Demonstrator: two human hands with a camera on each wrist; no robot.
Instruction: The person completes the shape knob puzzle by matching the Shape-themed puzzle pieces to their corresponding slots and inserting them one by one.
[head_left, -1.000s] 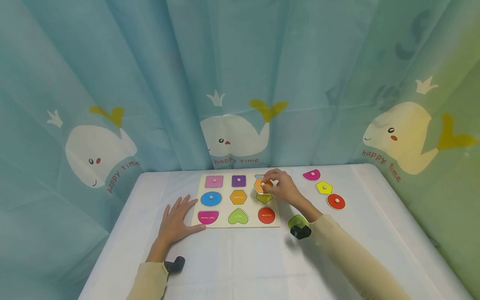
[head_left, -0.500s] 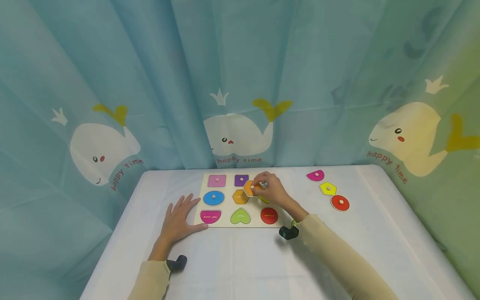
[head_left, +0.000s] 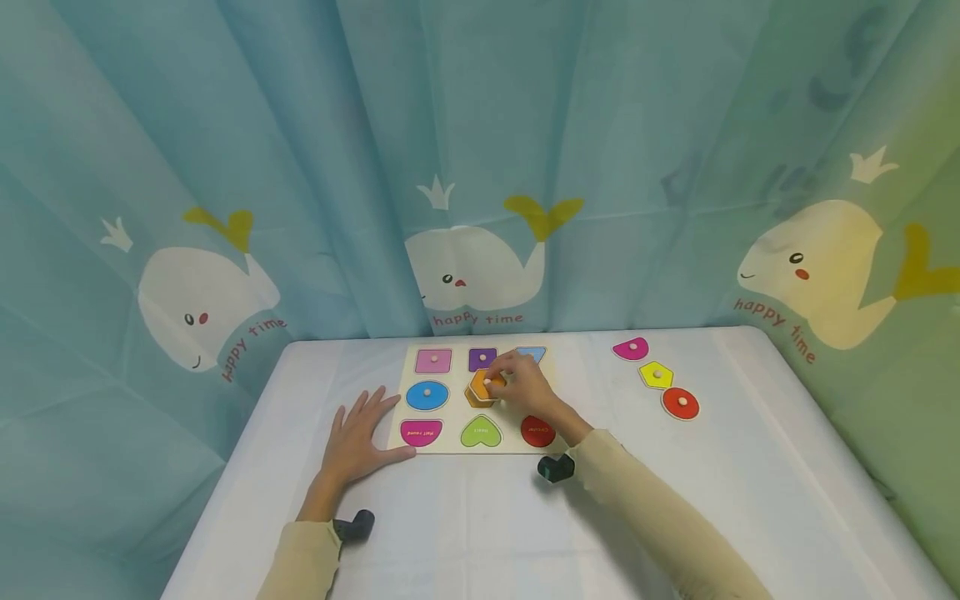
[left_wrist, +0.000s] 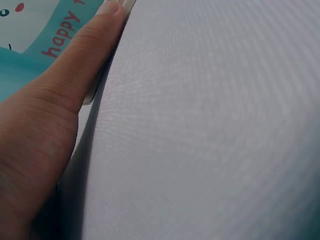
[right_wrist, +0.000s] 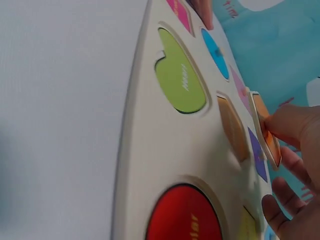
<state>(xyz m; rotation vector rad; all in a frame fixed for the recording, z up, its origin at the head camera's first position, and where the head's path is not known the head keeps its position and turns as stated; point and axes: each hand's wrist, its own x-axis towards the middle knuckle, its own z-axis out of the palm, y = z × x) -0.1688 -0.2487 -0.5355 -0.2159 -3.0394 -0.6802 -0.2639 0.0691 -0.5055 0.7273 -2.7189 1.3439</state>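
My right hand point(head_left: 527, 392) pinches the knob of an orange hexagon puzzle piece point(head_left: 481, 385) above the middle of a shape puzzle board point(head_left: 452, 417). In the right wrist view the piece is tilted and raised off the board, with the orange hexagon recess point(right_wrist: 233, 129) showing below it. My left hand point(head_left: 358, 442) is spread at the board's left side, its thumb at the near left corner. Knobbed pieces sit in the board: a pink square point(head_left: 442, 365), a purple square point(head_left: 476, 362) and a blue oval point(head_left: 438, 400).
Right of the board lie a magenta half-round piece point(head_left: 627, 352), a yellow pentagon point(head_left: 649, 379) and a red circle point(head_left: 675, 412). Recesses with a green heart point(head_left: 480, 437) and a red circle show along the board's near side. A curtain point(head_left: 480, 100) with whales hangs behind the table.
My right hand has carried the orange hexagon left, from the board's right column to over its middle. The loose green piece near my right wrist is now hidden. My left hand has stayed put.
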